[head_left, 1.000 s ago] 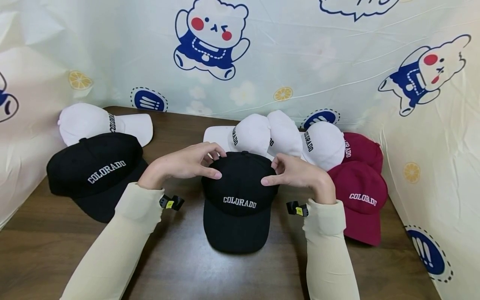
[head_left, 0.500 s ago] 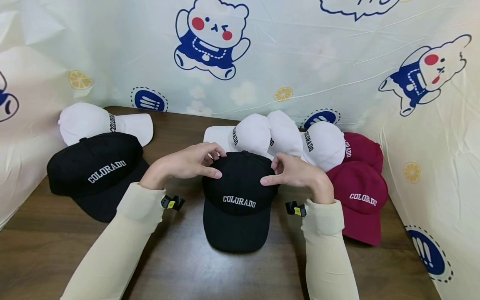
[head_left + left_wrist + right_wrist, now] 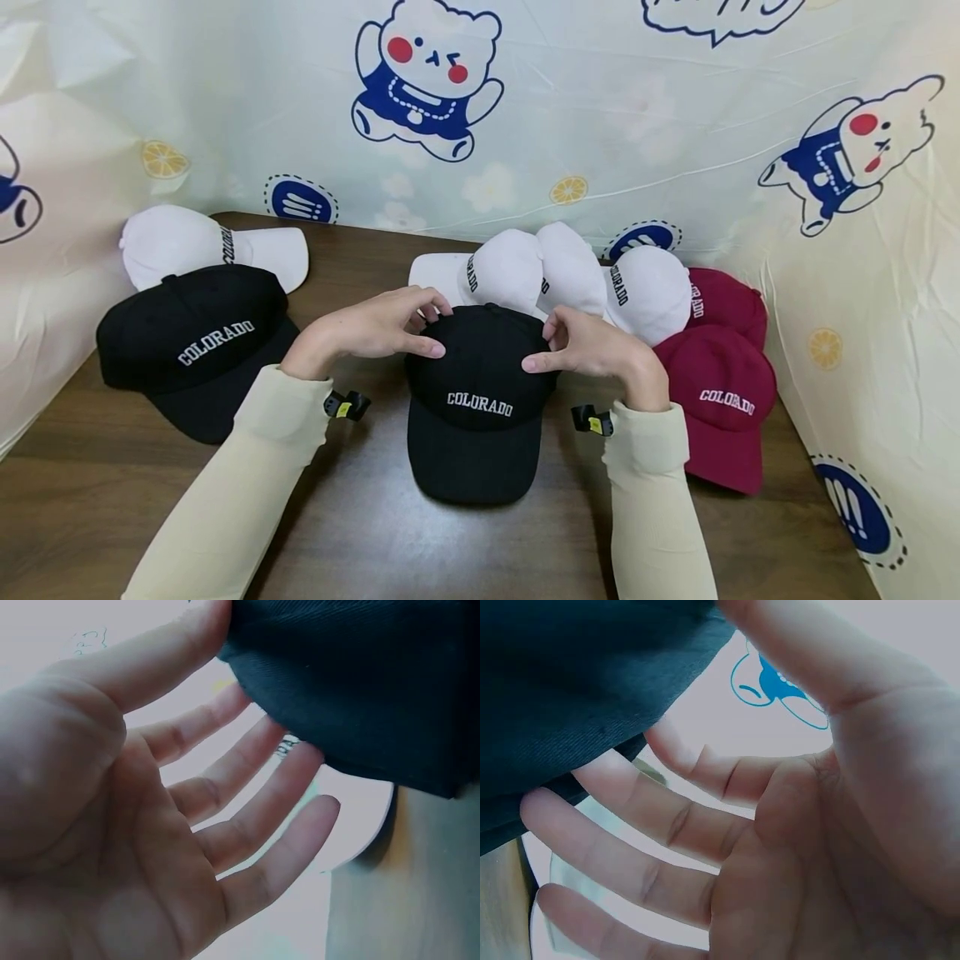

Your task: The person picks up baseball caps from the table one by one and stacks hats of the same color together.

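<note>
A black baseball cap (image 3: 480,367) with white COLORADO lettering faces me in the middle, brim low over the table. My left hand (image 3: 375,325) holds the left side of its crown, the thumb on the front and the other fingers toward the back. On the opposite side my right hand (image 3: 596,346) grips the crown the same way. Up close in the left wrist view, the black cloth (image 3: 352,682) lies between the thumb and the fingertips. The right wrist view likewise has fingertips tucked at the edge of the dark cloth (image 3: 577,690).
Several white caps (image 3: 502,271) stand in a row right behind the held cap. Two maroon caps (image 3: 723,375) sit at the right. At the left, another black cap (image 3: 195,333) lies in front of a white cap (image 3: 168,242). A printed sheet (image 3: 570,108) walls the brown table (image 3: 465,558).
Both hands stay on the black cap with almost no motion. The whole head view shifts very slightly.
</note>
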`<action>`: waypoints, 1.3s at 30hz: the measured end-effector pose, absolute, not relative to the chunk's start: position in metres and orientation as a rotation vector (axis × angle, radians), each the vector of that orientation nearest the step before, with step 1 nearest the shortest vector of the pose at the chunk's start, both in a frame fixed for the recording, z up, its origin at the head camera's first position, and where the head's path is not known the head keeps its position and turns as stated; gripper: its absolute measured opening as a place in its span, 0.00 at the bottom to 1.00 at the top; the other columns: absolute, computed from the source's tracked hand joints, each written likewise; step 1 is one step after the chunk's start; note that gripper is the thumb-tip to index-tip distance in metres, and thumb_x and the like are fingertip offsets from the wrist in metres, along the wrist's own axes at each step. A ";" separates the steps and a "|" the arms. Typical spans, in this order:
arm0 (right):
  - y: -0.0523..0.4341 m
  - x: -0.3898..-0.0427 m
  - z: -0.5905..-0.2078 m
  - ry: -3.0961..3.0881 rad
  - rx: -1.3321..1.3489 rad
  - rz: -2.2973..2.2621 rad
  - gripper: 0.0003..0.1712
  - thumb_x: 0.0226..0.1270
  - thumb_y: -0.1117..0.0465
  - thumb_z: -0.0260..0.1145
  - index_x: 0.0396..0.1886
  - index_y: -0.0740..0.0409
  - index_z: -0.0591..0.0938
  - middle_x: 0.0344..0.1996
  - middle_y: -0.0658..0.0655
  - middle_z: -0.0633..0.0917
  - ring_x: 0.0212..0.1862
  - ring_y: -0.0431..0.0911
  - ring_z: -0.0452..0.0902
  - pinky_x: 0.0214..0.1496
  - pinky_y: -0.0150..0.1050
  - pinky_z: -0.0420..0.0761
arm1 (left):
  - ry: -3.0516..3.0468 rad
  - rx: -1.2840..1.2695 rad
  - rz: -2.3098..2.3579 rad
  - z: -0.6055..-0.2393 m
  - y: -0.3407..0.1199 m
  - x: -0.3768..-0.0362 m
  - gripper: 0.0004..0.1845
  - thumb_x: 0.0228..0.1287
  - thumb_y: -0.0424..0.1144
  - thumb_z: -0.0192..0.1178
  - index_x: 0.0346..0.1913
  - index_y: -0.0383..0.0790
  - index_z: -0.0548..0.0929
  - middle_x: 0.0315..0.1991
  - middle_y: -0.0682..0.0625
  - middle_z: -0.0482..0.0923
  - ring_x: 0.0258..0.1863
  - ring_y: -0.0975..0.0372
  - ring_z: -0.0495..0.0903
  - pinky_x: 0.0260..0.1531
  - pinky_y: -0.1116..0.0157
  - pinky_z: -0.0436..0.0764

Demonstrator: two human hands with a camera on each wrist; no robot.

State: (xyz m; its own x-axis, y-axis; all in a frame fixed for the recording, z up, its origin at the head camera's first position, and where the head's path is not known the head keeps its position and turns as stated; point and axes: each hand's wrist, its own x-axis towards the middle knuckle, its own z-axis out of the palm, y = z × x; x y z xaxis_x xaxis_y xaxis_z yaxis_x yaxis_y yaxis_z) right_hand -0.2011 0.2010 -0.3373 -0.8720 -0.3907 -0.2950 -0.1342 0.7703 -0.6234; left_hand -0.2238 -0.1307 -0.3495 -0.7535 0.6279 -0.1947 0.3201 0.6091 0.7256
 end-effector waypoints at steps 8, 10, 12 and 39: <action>0.207 -0.194 -0.328 2.533 -0.468 -0.864 0.27 0.66 0.51 0.80 0.53 0.59 0.77 0.48 0.59 0.83 0.53 0.52 0.79 0.56 0.46 0.80 | 2.482 0.771 0.929 -0.339 -0.151 -0.224 0.26 0.71 0.44 0.72 0.67 0.41 0.77 0.58 0.40 0.83 0.60 0.49 0.82 0.62 0.47 0.80; 0.209 -0.193 -0.326 2.546 -0.485 -0.863 0.26 0.67 0.52 0.79 0.55 0.58 0.78 0.48 0.58 0.84 0.53 0.52 0.80 0.57 0.47 0.80 | 2.511 0.761 0.944 -0.334 -0.159 -0.223 0.25 0.72 0.44 0.72 0.66 0.42 0.78 0.57 0.41 0.83 0.59 0.50 0.82 0.61 0.48 0.81; 0.210 -0.191 -0.324 2.574 -0.510 -0.857 0.24 0.68 0.52 0.78 0.56 0.56 0.79 0.47 0.57 0.85 0.53 0.52 0.80 0.57 0.47 0.81 | 2.540 0.746 0.960 -0.328 -0.168 -0.222 0.25 0.72 0.45 0.71 0.66 0.42 0.78 0.56 0.42 0.83 0.58 0.51 0.83 0.60 0.48 0.82; 0.155 -0.178 -0.312 2.764 -1.100 -1.207 0.33 0.72 0.62 0.74 0.74 0.60 0.75 0.69 0.57 0.80 0.71 0.48 0.75 0.74 0.51 0.73 | 2.960 0.102 1.182 -0.313 -0.331 -0.204 0.26 0.73 0.53 0.69 0.67 0.50 0.76 0.58 0.55 0.75 0.46 0.80 0.71 0.40 0.84 0.68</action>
